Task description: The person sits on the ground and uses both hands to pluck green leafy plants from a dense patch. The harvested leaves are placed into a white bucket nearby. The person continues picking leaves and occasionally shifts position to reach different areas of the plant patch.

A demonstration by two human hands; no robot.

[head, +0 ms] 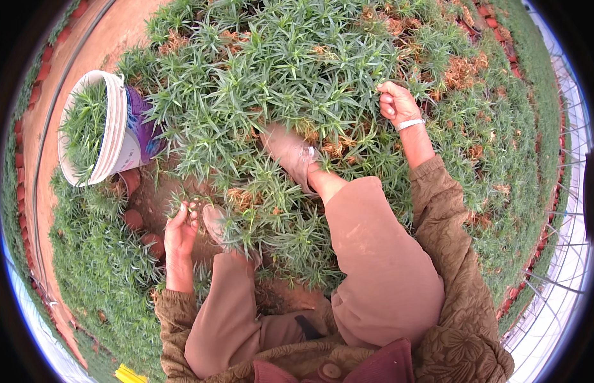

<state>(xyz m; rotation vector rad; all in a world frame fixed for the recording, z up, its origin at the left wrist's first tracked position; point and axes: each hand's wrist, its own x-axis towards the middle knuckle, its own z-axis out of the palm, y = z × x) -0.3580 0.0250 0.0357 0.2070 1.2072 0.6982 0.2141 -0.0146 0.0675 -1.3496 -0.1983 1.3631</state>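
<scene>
Narrow-leaved green plants (278, 72) grow densely before me, with dry orange-brown tufts among them. My left hand (181, 232) is raised palm up over bare soil at the left, its thumb and fingers pinched on several small green cuttings (180, 203). At the upper right, my right hand (397, 103) is curled at the plants, a leafy tip (379, 87) showing at its thumb and forefinger; a light band is round that wrist. A white plastic bucket (117, 134) with a purple and blue patterned side leans left of the plants, holding leafy green cuttings (86, 129).
My shoes (290, 153) are down among the plants. Reddish clay pots (133, 219) lie below the bucket. A dark hose (43, 134) runs along the earth path (120, 28) at the left. Rows of red bricks or pots (19, 177) edge the beds.
</scene>
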